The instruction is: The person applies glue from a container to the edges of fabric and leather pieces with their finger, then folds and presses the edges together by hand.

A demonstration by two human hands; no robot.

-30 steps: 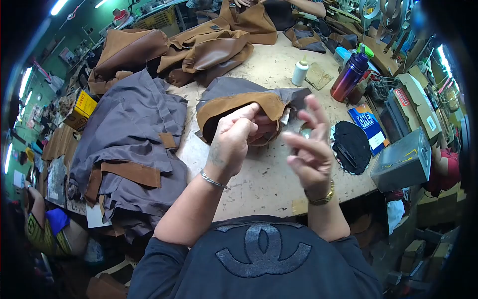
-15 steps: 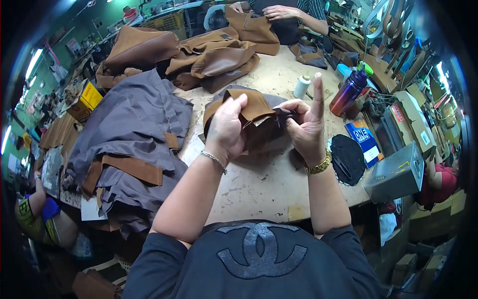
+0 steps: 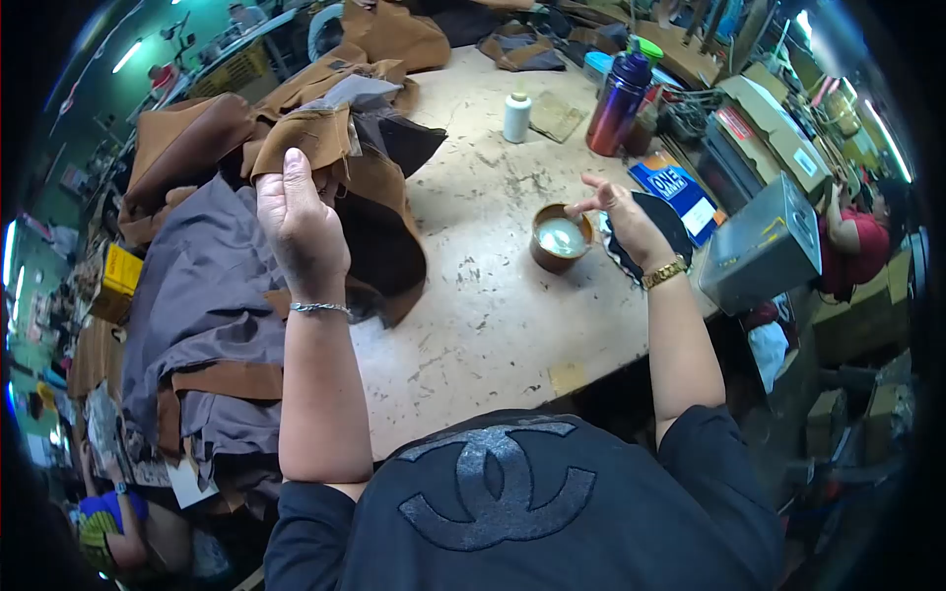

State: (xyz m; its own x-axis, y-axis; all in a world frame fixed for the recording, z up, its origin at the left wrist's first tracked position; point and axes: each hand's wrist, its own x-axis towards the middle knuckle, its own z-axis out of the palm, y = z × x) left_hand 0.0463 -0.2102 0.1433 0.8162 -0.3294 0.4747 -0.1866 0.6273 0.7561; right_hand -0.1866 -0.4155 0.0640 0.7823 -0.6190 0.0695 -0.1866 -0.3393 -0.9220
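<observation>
My left hand grips a brown suede and grey fabric bag piece, lifted up and to the left over the table. My right hand reaches to the rim of a small brown pot of whitish glue; its fingertips are pinched at the pot's edge, and I cannot tell whether they hold anything. The pot stands on the bare table top in front of me.
Grey and brown bag pieces are piled at the left. A white bottle, a purple flask, a blue box, a black oval piece and a grey metal box stand at the right. Another person in red sits beyond.
Both hands held the bag piece together before. My left hand has carried it up and to the left; my right hand has let go and moved right to the glue pot, now uncovered.
</observation>
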